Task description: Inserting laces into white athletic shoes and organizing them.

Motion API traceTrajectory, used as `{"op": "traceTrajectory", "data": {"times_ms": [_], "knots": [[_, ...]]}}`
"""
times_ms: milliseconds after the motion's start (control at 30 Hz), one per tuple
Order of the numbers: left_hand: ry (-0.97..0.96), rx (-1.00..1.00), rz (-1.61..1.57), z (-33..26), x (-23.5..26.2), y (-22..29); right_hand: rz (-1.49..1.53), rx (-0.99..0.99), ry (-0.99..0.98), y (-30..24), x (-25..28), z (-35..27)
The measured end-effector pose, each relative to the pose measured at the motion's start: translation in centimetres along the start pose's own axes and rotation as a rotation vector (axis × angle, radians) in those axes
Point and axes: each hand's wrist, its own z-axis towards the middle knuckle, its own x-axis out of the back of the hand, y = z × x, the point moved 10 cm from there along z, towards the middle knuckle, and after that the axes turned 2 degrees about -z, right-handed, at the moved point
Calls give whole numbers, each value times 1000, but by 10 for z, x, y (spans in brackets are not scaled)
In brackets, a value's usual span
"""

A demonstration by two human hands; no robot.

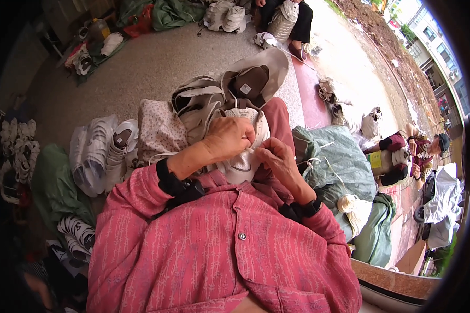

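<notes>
A white perforated shoe upper (238, 171) lies in my lap, partly covered by my hands. My left hand (228, 138) is closed over it, thumb and fingers pinched together. Close to its right, my right hand (278, 160) is also closed in a pinch at the upper's edge. Whatever thin thing the fingertips hold is too small to make out. Just beyond sit a stack of beige shoe uppers (197, 99) and a beige piece with a brown lining (274, 65). A flower-patterned cloth (162, 128) bulges beside my left forearm.
Stacked white uppers (94, 143) stand at the left. On my right, a grey-green sack (344, 161) carries a skein of cream cord (355, 211). One person (300, 26) sits at the top, another (420, 151) at the far right. More shoes (225, 15) lie along the far floor.
</notes>
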Motion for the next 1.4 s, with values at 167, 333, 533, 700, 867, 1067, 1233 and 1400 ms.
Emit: {"op": "traceTrajectory", "data": {"times_ms": [167, 333, 533, 700, 867, 1067, 1233, 1400], "knots": [[-4, 39, 4, 3, -3, -2, -224, 176, 175, -9, -1, -1], [-14, -19, 8, -5, -2, 0, -669, 472, 86, -83, 2, -8], [21, -331, 258, -4, -6, 26, -948, 603, -217, -89, -14, 12], [-141, -437, -82, 2, -5, 19, -981, 757, -304, -89, -21, 19], [-126, -398, -22, 8, -8, 21, -865, 827, -218, -84, -9, 11], [-118, -470, 42, 6, -10, 29, -890, 862, -157, -80, -8, 10], [-60, -600, 269, 1, -13, 40, -859, 804, -228, -81, -8, 15], [45, -658, 536, 4, 40, 48, -826, 780, -284, -96, -12, 11]]}}
